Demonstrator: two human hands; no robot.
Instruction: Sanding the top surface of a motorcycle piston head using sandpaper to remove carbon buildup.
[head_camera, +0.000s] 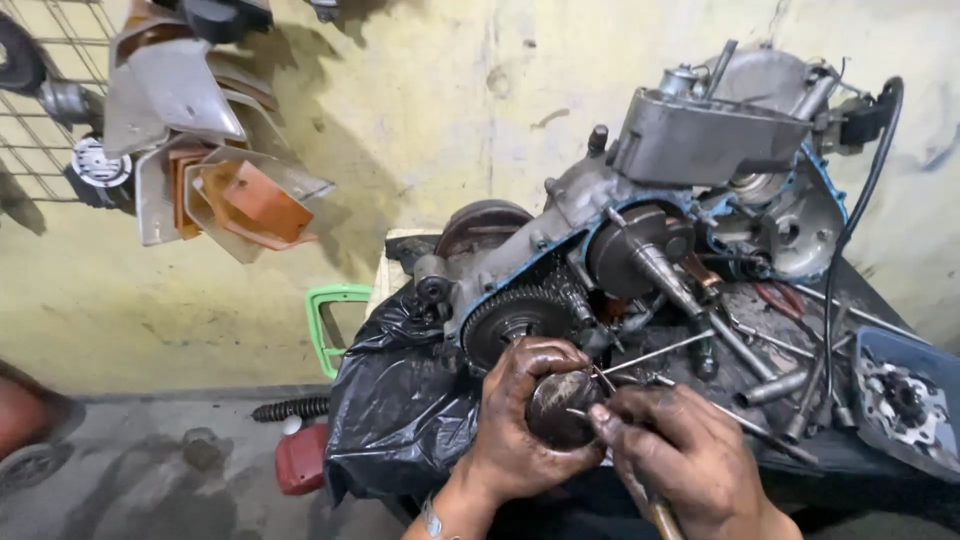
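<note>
Below the split-open engine case (640, 240) on the bench (400, 420), the greasy left hand (525, 420) cups a round dark part (560, 405) while the right hand (680, 450) grips a thin tool (640, 490) against it, and oily fingers could let either slip.

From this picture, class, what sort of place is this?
Probably a small motorcycle repair workshop: an opened engine on a greasy bench, loose tools, and body panels hanging on the wall.

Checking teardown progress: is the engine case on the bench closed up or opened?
Opened. The engine case has no side cover: its large toothed gear and the crankshaft lie bare along the blue gasket edge.
</note>
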